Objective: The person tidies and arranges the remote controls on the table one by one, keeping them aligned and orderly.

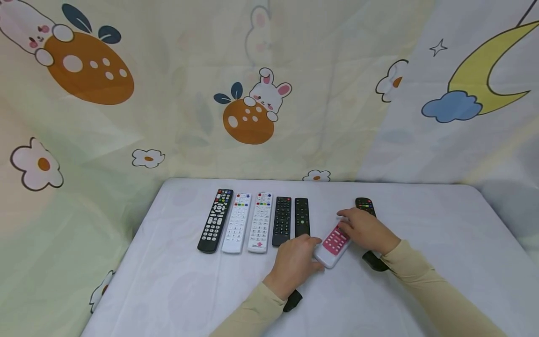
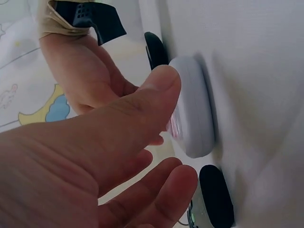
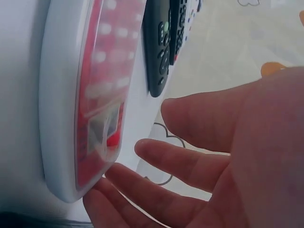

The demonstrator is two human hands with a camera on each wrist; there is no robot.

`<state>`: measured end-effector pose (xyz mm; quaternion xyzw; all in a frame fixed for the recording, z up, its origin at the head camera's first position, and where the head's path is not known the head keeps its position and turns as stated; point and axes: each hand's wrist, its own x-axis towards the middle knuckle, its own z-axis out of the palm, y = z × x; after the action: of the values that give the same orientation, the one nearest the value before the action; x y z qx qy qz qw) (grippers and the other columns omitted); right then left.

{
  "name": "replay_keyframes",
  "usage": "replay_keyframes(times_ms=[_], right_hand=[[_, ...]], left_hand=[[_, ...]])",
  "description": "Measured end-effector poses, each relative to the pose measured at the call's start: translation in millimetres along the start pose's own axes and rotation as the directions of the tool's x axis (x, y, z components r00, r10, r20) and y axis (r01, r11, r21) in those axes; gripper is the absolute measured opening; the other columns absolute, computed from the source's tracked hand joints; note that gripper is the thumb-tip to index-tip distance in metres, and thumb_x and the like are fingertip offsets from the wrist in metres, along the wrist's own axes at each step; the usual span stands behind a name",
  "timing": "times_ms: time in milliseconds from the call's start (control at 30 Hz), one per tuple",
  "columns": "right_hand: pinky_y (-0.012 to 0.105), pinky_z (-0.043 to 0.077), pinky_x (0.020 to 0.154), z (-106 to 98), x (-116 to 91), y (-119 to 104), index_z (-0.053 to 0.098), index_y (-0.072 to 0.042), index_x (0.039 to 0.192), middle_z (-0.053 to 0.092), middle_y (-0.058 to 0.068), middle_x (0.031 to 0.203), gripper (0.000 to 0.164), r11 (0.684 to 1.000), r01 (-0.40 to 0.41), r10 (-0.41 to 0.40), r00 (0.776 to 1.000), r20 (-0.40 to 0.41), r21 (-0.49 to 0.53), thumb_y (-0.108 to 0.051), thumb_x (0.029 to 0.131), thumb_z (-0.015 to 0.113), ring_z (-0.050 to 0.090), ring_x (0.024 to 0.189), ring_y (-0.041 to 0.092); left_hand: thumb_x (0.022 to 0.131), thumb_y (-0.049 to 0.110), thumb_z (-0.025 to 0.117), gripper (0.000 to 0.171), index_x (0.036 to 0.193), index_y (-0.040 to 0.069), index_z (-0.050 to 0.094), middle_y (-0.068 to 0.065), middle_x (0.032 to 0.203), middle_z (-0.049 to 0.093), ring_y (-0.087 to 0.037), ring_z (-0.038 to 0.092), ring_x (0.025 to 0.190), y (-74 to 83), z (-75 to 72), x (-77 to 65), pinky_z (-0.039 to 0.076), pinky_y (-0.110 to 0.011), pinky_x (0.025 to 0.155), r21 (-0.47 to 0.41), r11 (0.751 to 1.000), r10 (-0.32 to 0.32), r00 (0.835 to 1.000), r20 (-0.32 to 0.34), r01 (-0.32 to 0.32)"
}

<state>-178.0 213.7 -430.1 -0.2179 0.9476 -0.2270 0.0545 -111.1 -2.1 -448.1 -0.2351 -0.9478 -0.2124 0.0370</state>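
A white air-conditioner-style remote control (image 1: 332, 247) with a pink face lies slantwise on the table between the two hands. My left hand (image 1: 296, 261) is at its near end, fingers spread loosely; in the left wrist view the thumb (image 2: 159, 88) overlaps the remote's edge. My right hand (image 1: 368, 229) reaches over the far end. In the right wrist view its fingers are loosely bent, with fingertips (image 3: 97, 194) right at the end of the remote control (image 3: 61, 104). Partly hidden behind the right hand is a black remote control (image 1: 365, 204).
Left of the hands stands a row of remotes: a black one (image 1: 215, 220), two white ones (image 1: 237, 223) (image 1: 260, 222), then two slimmer black ones (image 1: 281, 220) (image 1: 302, 215). A white cloth covers the table (image 1: 168, 290). Behind it hangs a printed curtain (image 1: 177, 93).
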Motion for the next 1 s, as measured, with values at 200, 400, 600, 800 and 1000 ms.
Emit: replay_keyframes(times_ms=[200,400,600,800,1000], right_hand=[[0.050,0.053,0.087,4.4,0.6,-2.7,0.062,0.011,0.123,0.070,0.018,0.106,0.036,0.999,-0.020,0.020,1.000,0.006,-0.034,-0.015,0.098,0.062,0.065,0.093,0.025],[0.047,0.054,0.084,7.5,-0.1,-3.0,0.062,0.011,0.123,0.070,0.016,0.101,0.037,0.997,-0.058,0.059,0.998,0.025,-0.049,-0.016,0.098,0.064,0.060,0.084,0.020],[0.048,0.053,0.085,9.3,-0.2,-3.7,0.063,0.011,0.121,0.070,0.015,0.102,0.035,0.998,-0.039,0.039,0.999,0.004,-0.058,-0.015,0.097,0.064,0.062,0.086,0.021],[0.048,0.053,0.087,9.1,-1.0,-4.7,0.063,0.011,0.121,0.070,0.017,0.104,0.034,0.998,-0.028,0.028,1.000,-0.005,-0.049,-0.013,0.097,0.064,0.063,0.089,0.023],[0.048,0.054,0.086,6.9,-0.4,-6.3,0.061,0.011,0.124,0.069,0.018,0.106,0.036,0.998,-0.057,0.057,0.998,0.011,-0.024,-0.014,0.098,0.062,0.061,0.087,0.021]], left_hand=[[0.068,0.027,0.094,0.053,0.115,0.012,0.075,0.000,0.099,0.072,-0.008,0.067,0.082,2.5,4.1,0.3,0.050,-0.020,0.064,0.051,0.998,0.019,1.000,0.002,-0.019],[0.069,0.024,0.093,0.051,0.115,0.013,0.076,0.000,0.099,0.072,-0.008,0.066,0.082,6.0,8.3,2.9,0.049,-0.019,0.062,0.089,0.996,0.004,1.000,-0.004,-0.004],[0.070,0.025,0.093,0.049,0.114,0.012,0.076,-0.001,0.096,0.069,-0.010,0.066,0.079,7.6,11.2,5.2,0.050,-0.022,0.060,0.124,0.992,0.003,1.000,-0.022,0.000],[0.068,0.026,0.094,0.049,0.112,0.012,0.077,-0.001,0.095,0.069,-0.012,0.065,0.081,8.2,12.6,6.3,0.052,-0.024,0.062,0.133,0.991,0.006,1.000,-0.031,-0.002],[0.066,0.032,0.094,0.050,0.108,0.012,0.077,-0.001,0.093,0.070,-0.012,0.066,0.081,8.7,13.8,5.7,0.052,-0.024,0.062,0.148,0.989,0.004,1.000,-0.026,-0.001]])
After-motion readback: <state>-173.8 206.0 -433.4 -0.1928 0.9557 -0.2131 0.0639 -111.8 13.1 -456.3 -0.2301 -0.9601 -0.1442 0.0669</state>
